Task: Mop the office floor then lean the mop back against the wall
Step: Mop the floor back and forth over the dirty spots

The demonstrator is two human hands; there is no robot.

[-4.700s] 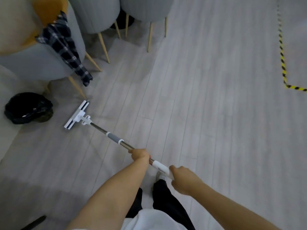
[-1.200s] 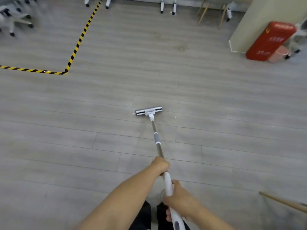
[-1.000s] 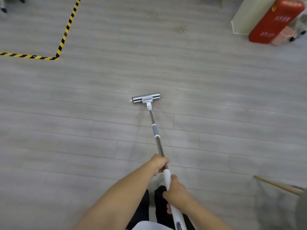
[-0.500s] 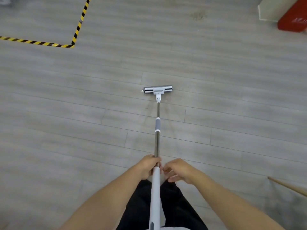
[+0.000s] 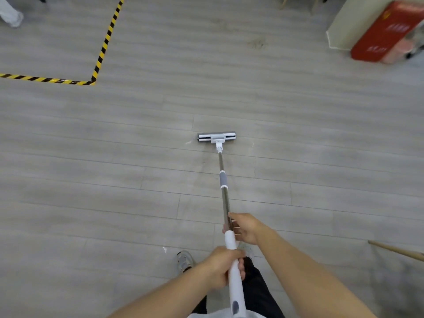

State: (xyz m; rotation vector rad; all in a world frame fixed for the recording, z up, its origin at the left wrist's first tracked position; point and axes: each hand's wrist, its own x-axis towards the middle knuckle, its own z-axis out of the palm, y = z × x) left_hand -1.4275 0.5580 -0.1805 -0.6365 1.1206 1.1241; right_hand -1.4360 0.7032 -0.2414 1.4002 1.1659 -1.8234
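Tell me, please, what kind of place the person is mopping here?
Most likely an office or shared indoor workspace. The floor is grey laminate planks, yellow-and-black hazard tape marks off a zone, and a red cabinet, perhaps for fire equipment, stands by a wall corner.

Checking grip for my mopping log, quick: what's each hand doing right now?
Left hand: closed around the white grip of the mop.
Right hand: closed on the mop's metal shaft, nearer the mop head.
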